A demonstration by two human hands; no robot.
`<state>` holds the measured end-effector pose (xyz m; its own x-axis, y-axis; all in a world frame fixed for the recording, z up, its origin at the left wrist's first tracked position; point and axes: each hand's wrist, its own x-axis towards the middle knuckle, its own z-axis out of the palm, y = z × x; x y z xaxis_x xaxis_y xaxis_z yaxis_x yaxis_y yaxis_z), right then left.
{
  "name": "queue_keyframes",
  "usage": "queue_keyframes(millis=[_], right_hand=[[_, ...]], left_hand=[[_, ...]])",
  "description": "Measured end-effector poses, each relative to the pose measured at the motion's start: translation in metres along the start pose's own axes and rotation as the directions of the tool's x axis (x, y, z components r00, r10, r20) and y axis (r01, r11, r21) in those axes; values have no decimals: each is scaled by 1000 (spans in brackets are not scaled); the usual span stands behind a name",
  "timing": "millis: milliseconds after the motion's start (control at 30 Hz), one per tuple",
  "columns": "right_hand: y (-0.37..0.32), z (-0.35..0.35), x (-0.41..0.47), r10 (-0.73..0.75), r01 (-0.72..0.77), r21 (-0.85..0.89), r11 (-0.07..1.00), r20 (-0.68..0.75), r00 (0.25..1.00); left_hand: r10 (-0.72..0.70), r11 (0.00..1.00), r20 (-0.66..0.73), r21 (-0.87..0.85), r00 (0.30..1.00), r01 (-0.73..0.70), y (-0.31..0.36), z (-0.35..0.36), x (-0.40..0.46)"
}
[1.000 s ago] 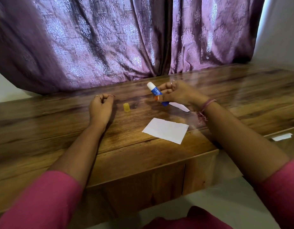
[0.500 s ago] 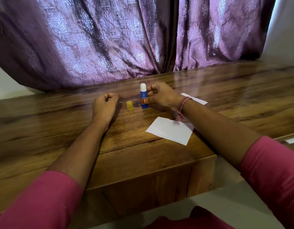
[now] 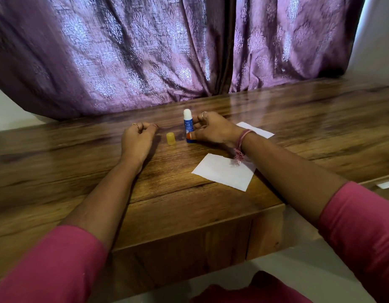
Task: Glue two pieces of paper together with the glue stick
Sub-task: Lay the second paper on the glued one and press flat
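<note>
Head view: the uncapped glue stick (image 3: 187,125) stands upright on the wooden surface (image 3: 80,171), pinched by the right hand (image 3: 213,129); its yellow cap (image 3: 170,138) sits just beside it. The left hand (image 3: 138,138) rests curled and holds nothing. One paper sheet (image 3: 224,171) lies nearer, another (image 3: 258,130) behind the wrist. The stick looks light, rigid and smooth, best held mid-barrel; the paper is thin and likely to slide, so pin an edge.

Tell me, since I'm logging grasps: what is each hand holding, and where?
The right hand pinches the upright glue stick by its blue body, thumb near the base. The left hand holds nothing.
</note>
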<state>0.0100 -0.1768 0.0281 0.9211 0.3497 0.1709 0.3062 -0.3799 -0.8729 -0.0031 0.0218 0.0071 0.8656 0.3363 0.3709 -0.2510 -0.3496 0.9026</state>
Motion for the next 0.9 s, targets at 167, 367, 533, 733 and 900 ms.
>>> queue_keyframes(millis=[167,367,533,733,900], right_hand=[[-8,-12,-10,34,-36,53,998,40,999],[-17,-52,-29,64,-63,14,998,-140,988],[8,-96,-46,4,-218,-595,774,-339,941],[28,-105,-60,191,-389,-617,684,-363,912],[24,-103,-62,231,-400,-598,694,-342,911]], left_hand=[[-11,1000,-3,-10,1000,10,0,-1,0],[-12,1000,-12,-12,1000,12,1,-2,-1],[4,1000,-3,9,1000,-4,2,0,-3],[-9,1000,-6,15,1000,9,1,-1,-2],[6,1000,4,24,1000,-6,1,-1,-2]])
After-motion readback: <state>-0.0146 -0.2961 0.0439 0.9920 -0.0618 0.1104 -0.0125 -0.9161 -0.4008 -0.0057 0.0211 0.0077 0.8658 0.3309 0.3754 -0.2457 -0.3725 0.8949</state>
